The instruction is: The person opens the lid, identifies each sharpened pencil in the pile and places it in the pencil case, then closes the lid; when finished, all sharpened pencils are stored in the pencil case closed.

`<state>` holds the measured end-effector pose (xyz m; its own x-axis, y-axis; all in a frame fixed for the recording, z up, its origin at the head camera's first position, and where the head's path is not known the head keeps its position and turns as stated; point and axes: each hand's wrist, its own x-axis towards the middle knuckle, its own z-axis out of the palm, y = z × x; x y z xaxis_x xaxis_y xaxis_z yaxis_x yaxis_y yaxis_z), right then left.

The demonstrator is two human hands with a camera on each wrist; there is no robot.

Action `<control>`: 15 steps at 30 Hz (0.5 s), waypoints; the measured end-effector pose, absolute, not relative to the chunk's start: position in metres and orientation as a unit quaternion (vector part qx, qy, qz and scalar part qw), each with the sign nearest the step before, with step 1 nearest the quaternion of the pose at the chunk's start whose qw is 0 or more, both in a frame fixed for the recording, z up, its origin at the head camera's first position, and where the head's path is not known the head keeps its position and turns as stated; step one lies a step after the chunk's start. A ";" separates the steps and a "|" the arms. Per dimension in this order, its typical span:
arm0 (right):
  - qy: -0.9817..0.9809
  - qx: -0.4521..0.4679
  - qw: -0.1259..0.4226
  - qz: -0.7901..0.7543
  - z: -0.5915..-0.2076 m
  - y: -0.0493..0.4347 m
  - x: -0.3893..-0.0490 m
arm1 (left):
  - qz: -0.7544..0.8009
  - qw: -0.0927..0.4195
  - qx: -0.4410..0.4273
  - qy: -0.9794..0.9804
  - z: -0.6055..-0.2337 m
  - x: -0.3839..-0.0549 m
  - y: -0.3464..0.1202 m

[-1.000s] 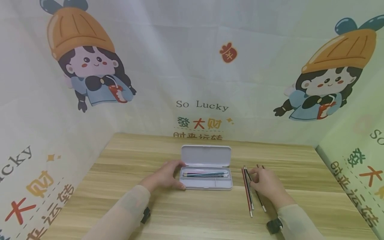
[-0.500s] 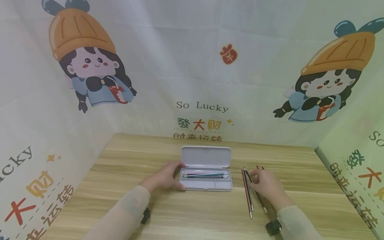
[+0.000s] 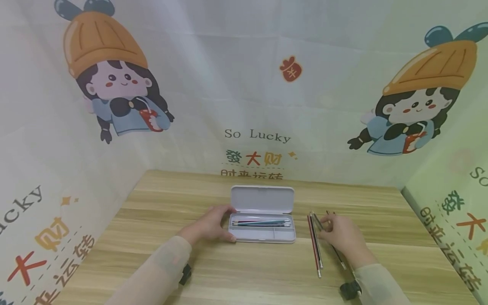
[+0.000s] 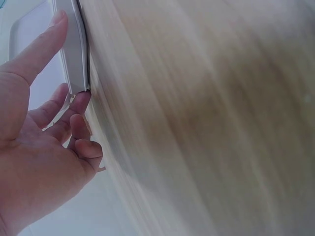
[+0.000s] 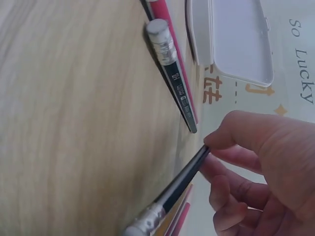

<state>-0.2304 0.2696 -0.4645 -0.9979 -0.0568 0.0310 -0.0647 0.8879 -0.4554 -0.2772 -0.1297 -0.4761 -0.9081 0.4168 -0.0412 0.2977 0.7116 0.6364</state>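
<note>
My left hand (image 3: 211,222) holds the left end of an open white pencil case (image 3: 251,234), thumb at the front corner and fingers at the back. In the left wrist view the thumb lies along the case's side. Several pencils (image 3: 261,223) lie in the case's long back compartment. To the right, my right hand (image 3: 341,233) pinches a black pencil (image 5: 179,184) between thumb and index finger, its eraser end tilted toward me. Just left of that hand, a red pencil (image 3: 314,250) and another black pencil (image 5: 179,88) lie side by side on the table.
More pencils (image 5: 181,219) lie beyond the right hand, mostly hidden by it in the head view. The case's lid (image 3: 263,199) stands raised at the back. A printed cloth (image 3: 255,106) walls the wooden table (image 3: 244,275) at the back and sides.
The eraser end of the pinched black pencil has swung to the right, away from the two pencils beside it. My left hand and the case have stayed in place.
</note>
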 end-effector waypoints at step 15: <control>-0.977 0.072 0.051 0.192 -0.459 0.260 -0.225 | 0.326 0.094 0.194 0.920 -0.471 -0.274 -0.128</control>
<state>-0.2253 0.2604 -0.4590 -0.9843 -0.1221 0.1275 -0.1612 0.9159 -0.3676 -0.2743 -0.1278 -0.4708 -0.9067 0.4192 -0.0471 0.2964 0.7124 0.6361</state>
